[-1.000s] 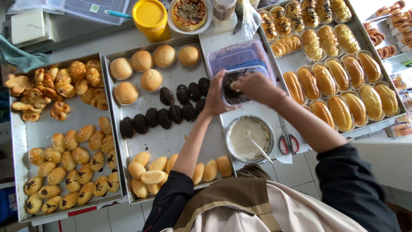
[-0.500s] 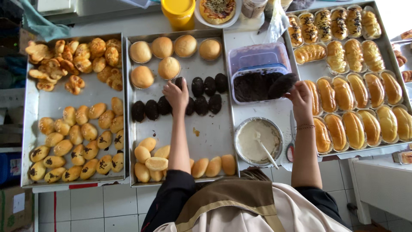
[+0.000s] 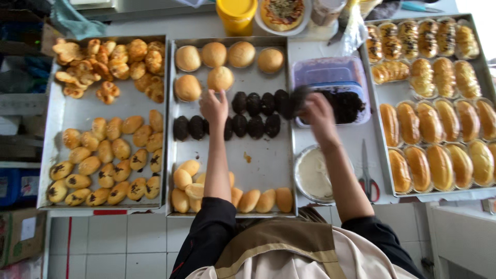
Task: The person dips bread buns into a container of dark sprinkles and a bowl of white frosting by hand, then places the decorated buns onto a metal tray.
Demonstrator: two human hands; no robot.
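— Left hand [image 3: 214, 107]?
— Fingers spread, resting on the middle tray [image 3: 268, 160] among dark coated buns [image 3: 256, 126].
— Right hand [image 3: 316, 111]?
— Blurred; seemingly pinching one dark bun [image 3: 298, 98] beside the purple tub [image 3: 333, 88].

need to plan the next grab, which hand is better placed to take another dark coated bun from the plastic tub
Right. The right hand is at the edge of the plastic tub; the left hand rests over the middle tray, by the dark buns.

Right hand [image 3: 316, 111] moved from crumb tub [image 3: 356, 116] toward dark buns [image 3: 261, 103].
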